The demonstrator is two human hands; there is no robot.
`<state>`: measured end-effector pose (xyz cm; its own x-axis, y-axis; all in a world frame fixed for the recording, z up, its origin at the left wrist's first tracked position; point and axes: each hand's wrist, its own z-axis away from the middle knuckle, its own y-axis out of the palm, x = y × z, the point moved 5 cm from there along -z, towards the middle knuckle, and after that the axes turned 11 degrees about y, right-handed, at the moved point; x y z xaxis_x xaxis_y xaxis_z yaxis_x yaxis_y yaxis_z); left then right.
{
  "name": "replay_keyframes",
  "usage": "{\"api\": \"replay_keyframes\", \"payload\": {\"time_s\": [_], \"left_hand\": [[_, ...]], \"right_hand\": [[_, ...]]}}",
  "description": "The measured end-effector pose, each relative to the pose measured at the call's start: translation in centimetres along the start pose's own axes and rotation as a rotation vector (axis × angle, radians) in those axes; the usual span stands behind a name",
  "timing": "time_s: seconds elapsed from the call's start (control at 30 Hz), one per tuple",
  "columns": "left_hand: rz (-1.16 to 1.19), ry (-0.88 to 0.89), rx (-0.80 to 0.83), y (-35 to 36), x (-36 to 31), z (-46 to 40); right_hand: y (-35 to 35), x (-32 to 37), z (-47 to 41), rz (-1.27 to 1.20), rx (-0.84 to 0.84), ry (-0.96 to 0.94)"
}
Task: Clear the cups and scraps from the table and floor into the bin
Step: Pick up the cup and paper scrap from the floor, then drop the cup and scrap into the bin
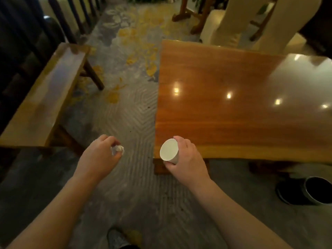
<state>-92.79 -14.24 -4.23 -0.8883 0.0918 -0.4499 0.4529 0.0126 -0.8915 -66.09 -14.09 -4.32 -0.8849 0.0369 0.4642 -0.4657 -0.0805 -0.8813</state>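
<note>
My right hand [186, 157] grips a white paper cup [169, 150], tilted on its side with its mouth facing left, just over the near left corner of the glossy wooden table [224, 108]. My left hand [100, 155] pinches a crumpled white paper scrap [117, 149] between its fingertips, held above the carpet to the left of the table. A dark round bin [316, 191] stands on the floor at the lower right, below the table's near edge, partly cut off by the frame.
A long wooden bench [45, 97] runs along the left, with dark railings behind it. Patterned grey and yellow carpet [129, 97] lies between bench and table. White-covered chairs [226, 27] stand beyond the table. My shoe [116, 239] shows at the bottom.
</note>
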Motion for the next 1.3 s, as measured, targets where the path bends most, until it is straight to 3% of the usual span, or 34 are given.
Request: {"api": "replay_keyframes", "payload": {"time_s": [0.33,0.6,0.83,1.03,1.3], "left_hand": [[0.074,0.223,0.123,11.5,-29.6,1.0],[0.144,0.472,0.444,22.6,-51.7,1.3],[0.133,0.621,0.567,35.4,-68.2,-0.6],[0.194,0.578,0.673,46.8,-80.0,-5.1],[0.182,0.452,0.722,56.0,-91.2,-8.1]], "right_hand": [[-14.1,-28.7,15.5,-0.057,-0.120,0.312],[-24.1,-45.6,22.7,-0.055,-0.253,0.583],[-30.0,-59.9,25.0,-0.053,-0.282,0.783],[-35.2,-72.2,24.9,-0.089,-0.276,0.918],[-39.7,-86.3,23.8,-0.157,-0.263,1.004]]}}
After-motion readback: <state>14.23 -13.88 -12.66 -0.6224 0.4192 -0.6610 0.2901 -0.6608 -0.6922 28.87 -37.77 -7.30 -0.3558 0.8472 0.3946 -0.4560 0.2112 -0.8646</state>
